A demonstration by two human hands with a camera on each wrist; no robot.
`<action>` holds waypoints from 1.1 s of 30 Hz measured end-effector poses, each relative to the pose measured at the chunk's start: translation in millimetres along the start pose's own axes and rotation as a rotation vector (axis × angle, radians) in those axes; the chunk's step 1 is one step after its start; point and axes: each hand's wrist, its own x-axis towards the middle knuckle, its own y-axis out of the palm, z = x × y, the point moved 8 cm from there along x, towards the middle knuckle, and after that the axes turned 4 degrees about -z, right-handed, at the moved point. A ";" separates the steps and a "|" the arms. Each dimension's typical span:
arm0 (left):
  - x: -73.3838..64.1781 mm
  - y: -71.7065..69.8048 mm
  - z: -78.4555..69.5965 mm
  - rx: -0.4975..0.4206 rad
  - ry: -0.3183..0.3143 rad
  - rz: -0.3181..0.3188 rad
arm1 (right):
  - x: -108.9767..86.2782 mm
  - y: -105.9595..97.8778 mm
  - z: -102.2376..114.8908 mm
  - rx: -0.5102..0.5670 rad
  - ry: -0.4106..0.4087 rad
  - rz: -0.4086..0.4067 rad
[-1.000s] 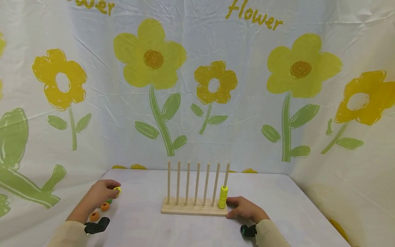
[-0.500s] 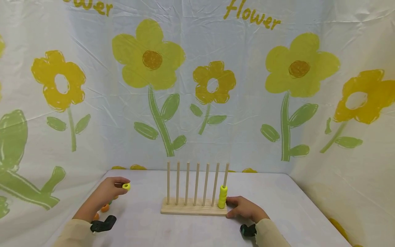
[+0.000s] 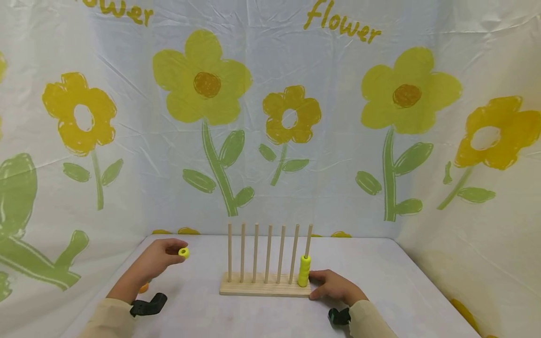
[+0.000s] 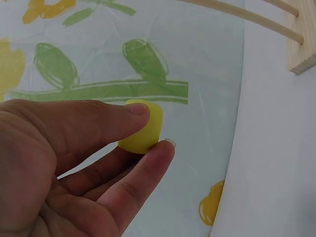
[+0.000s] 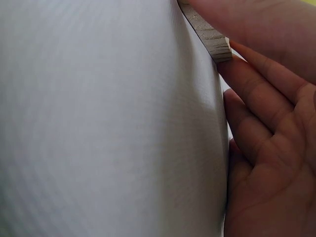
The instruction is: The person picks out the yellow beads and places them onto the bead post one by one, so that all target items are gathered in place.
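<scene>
A yellow bead (image 4: pixel 152 127) with a hole through it is pinched between the thumb and fingers of my left hand (image 3: pixel 156 260), up above the left side of the table. Toward the middle stands a wooden peg rack (image 3: pixel 241 288) with a row of several upright rods. Yellow beads (image 3: pixel 304 272) are stacked on its rightmost rod; the other rods are bare. My right hand (image 3: pixel 336 287) holds the right end of the rack's base, thumb at the front corner and index finger behind. In the right wrist view, the base end (image 5: pixel 210 37) shows between thumb and fingers.
An orange bead (image 3: pixel 144 288) lies on the white table (image 3: pixel 190 310), partly hidden behind my left forearm. White cloth (image 3: pixel 329 188) printed with flowers hangs behind the table and along its sides. Each wrist wears a black device (image 3: pixel 150 305).
My left hand has lifted the yellow bead and carried it rightward, toward the rack. Its forearm now covers most of the loose beads. The right hand has stayed at the rack's end.
</scene>
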 end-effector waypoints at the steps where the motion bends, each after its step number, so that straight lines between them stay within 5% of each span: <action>1: -0.4 0.8 -1.6 -0.004 -0.001 0.002 | 0.2 0.3 -0.7 0.000 0.002 0.000; 33: 9.0 22.6 -87.4 -0.176 0.151 0.072 | 1.3 0.1 -2.4 0.003 0.022 0.001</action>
